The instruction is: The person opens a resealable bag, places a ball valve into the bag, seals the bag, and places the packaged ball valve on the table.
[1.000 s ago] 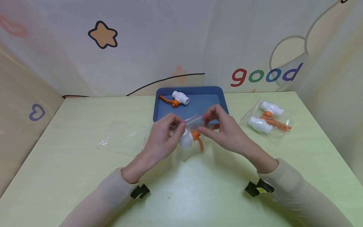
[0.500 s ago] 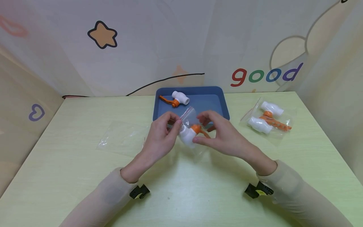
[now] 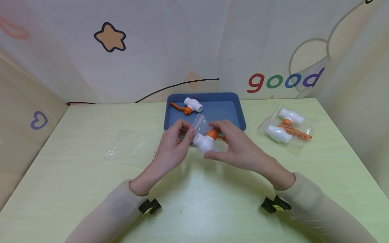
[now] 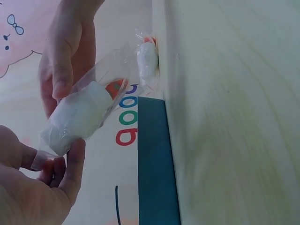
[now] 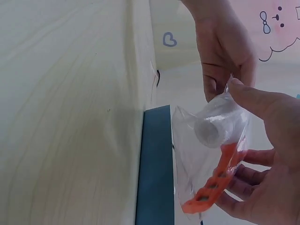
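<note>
My left hand pinches the red-striped top of a transparent zip bag between thumb and fingers. Inside the bag is a white ball valve with an orange handle, held above the table. From the other side my right hand grips the valve through the plastic, thumb below and fingers above. The right wrist view shows the orange handle still within the film, with right-hand fingers behind it. In the left wrist view the bagged white body lies between both hands.
Behind the hands stands a blue tray bearing another ball valve. A flat transparent bag lies on the table at left. At right rests a bag with two valves. A curtain hangs behind the table.
My right hand has left the bag's top edge and shifted down onto the valve. The bag has turned, with its striped top now pointing upward; the left hand keeps its pinch.
</note>
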Available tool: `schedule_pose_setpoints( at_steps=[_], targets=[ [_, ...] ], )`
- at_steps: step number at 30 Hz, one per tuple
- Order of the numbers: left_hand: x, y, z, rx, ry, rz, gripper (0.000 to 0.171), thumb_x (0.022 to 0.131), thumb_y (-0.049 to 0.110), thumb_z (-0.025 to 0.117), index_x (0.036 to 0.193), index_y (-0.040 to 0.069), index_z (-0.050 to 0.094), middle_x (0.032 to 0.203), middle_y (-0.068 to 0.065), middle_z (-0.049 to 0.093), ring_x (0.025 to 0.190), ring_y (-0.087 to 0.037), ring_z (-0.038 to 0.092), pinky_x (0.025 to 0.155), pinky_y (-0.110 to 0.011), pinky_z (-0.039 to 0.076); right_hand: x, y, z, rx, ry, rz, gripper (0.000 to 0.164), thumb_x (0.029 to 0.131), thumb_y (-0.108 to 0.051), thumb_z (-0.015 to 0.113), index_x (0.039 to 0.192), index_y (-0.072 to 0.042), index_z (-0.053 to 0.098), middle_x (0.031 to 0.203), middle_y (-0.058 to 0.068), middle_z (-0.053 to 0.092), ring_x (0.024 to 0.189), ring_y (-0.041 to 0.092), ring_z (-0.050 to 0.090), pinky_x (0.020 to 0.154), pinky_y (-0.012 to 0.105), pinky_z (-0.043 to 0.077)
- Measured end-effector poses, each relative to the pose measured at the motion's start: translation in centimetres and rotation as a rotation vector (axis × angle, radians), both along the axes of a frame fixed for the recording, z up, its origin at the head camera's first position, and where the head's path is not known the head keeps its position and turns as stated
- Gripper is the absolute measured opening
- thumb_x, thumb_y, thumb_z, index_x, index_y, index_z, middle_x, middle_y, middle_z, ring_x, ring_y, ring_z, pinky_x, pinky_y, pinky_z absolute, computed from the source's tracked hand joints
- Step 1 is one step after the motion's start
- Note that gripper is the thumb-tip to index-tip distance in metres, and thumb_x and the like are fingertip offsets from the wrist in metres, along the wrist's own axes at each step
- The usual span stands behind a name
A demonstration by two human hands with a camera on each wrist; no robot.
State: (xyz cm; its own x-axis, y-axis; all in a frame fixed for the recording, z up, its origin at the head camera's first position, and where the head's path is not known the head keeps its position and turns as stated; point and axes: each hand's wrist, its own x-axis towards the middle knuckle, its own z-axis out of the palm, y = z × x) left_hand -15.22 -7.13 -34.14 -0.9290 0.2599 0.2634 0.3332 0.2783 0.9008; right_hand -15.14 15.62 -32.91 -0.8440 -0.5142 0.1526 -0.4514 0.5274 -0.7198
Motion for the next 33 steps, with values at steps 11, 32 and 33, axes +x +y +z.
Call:
schedule_pose_setpoints(
  at_steps=[11, 32, 33],
  targets=[
    [0.08, 0.19, -0.15, 0.089, -0.120, -0.031, 0.009, 0.107, 0.008, 0.055, 0.108, -0.001, 0.057, 0.115, -0.017, 0.061, 0.101, -0.028, 0.067, 0.078, -0.043, 0.060, 0.44, -0.64, 0.00, 0.176, 0.126, -0.029, 0.088, 0.080, -0.037, 0.091, 0.148, -0.001, 0.048, 0.133, 0.011, 0.053, 0.116, 0.024, 0.052, 0.089, 0.042, 0.055],
    [-0.01, 0.39, -0.10, 0.198, -0.243, -0.126, 0.016, 0.108, 0.012, 0.056, 0.114, -0.003, 0.056, 0.118, -0.018, 0.055, 0.107, -0.030, 0.064, 0.083, -0.045, 0.060, 0.44, -0.24, -0.14, 0.135, 0.241, -0.030, 0.066, 0.078, -0.026, 0.091, 0.129, 0.002, 0.060, 0.126, 0.011, 0.057, 0.106, 0.023, 0.057, 0.082, 0.038, 0.056],
    [-0.01, 0.39, -0.10, 0.202, -0.248, -0.132, 0.017, 0.108, 0.012, 0.056, 0.115, -0.003, 0.056, 0.118, -0.018, 0.055, 0.107, -0.030, 0.064, 0.083, -0.046, 0.060, 0.43, -0.21, -0.12, 0.135, 0.239, -0.030, 0.066, 0.078, -0.026, 0.092, 0.129, 0.002, 0.060, 0.126, 0.011, 0.057, 0.106, 0.023, 0.057, 0.082, 0.038, 0.056]
  ],
)
